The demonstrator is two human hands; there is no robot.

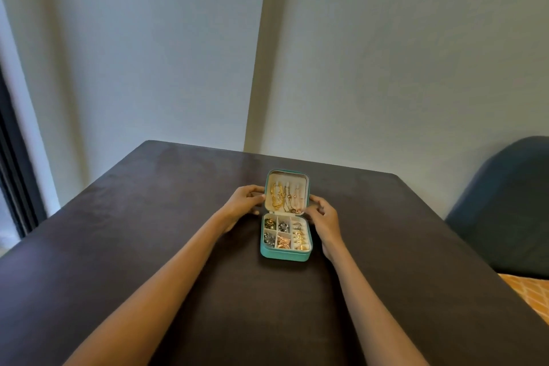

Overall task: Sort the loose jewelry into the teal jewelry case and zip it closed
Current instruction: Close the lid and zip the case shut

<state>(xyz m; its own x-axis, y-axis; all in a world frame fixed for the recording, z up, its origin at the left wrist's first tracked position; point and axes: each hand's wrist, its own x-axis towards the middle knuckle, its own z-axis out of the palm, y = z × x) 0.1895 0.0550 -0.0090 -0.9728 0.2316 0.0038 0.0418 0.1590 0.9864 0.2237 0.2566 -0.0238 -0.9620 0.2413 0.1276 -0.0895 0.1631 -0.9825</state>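
The open teal jewelry case (285, 252), mid-table and judged light and stiff, was pinched at its lid's (287, 180) side edges by the left hand (244, 202) and right hand (323, 218), seemingly the best hold.

A single wide-angle view, worn on the person's head, looks forward and down across the dark bench (148, 246) from its near edge. The camera sits above and behind both forearms, which run in from the bottom edge at about 7 and 5 o'clock and meet near the middle of the frame. The open teal case (285, 254) lies just below centre, at arm's reach. The upper half of the frame, toward 12 o'clock, takes in the pale wall (386, 53) beyond the bench's far edge. At 3 o'clock a blue chair back (511, 205) shows.
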